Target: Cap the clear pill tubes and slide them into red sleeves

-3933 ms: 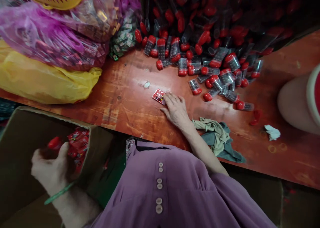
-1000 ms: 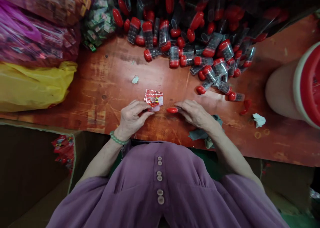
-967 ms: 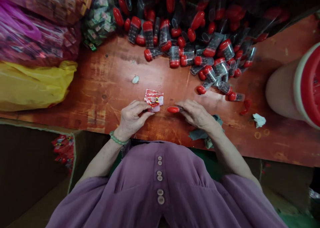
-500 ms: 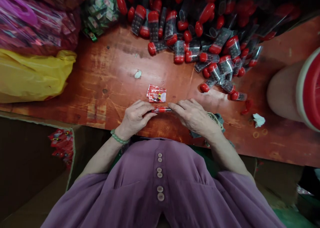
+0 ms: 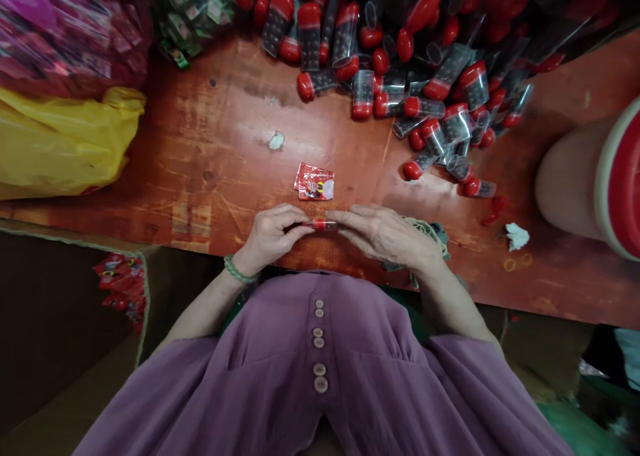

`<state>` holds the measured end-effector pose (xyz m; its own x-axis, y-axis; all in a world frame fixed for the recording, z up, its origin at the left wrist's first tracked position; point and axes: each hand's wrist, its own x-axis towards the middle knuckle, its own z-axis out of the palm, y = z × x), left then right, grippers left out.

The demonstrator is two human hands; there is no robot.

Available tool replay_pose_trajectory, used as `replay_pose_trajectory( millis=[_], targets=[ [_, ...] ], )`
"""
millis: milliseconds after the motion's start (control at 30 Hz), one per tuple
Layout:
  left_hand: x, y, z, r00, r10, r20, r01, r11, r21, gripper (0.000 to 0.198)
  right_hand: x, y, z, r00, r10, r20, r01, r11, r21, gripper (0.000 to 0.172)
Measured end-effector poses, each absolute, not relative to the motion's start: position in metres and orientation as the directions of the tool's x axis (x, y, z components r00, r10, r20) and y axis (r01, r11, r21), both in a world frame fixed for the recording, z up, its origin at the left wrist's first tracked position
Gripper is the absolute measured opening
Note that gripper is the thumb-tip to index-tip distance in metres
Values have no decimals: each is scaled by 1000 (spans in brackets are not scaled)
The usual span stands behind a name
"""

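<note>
My left hand (image 5: pixel 274 237) pinches the left end of a small red-capped clear tube (image 5: pixel 323 225), held level just above the near part of the table. Over its right end lie the fingers of my right hand (image 5: pixel 387 235), closed on it and hiding part of it. What is inside the tube is too small to make out. Just beyond my fingers, flat red printed packets (image 5: pixel 315 182) overlap on the tabletop. A large pile of similar red-capped clear tubes (image 5: pixel 363 95) with dark round pieces in them spreads across the back.
A yellow plastic bag (image 5: pixel 65 143) and a pink bag (image 5: pixel 95 36) of packets stand left, near green packets (image 5: pixel 193 16). At right lie a white tub with red lid (image 5: pixel 570 183), a white scrap (image 5: pixel 517 236) and rubber bands (image 5: pixel 510 265). Below left, a cardboard box (image 5: pixel 145 303) holds red packets.
My right hand has slid left along the tube, covering more of it and coming closer to my left hand. The view has shifted slightly.
</note>
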<state>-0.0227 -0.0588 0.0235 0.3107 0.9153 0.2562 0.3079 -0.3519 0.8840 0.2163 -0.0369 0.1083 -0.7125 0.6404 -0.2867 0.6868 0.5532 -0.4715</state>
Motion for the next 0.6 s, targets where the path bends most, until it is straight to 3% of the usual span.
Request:
replay_pose_trajectory(
  millis=[167, 600],
  targets=[
    [-30, -57, 28, 356, 927, 122, 235, -215, 948, 13, 210, -36, 98, -743, 632, -222, 581, 443, -683, 37],
    [-30, -54, 34, 419, 869, -264, 159, 216, 963, 12, 214, -27, 93, -757, 590, -281, 512, 269, -816, 37]
  ],
)
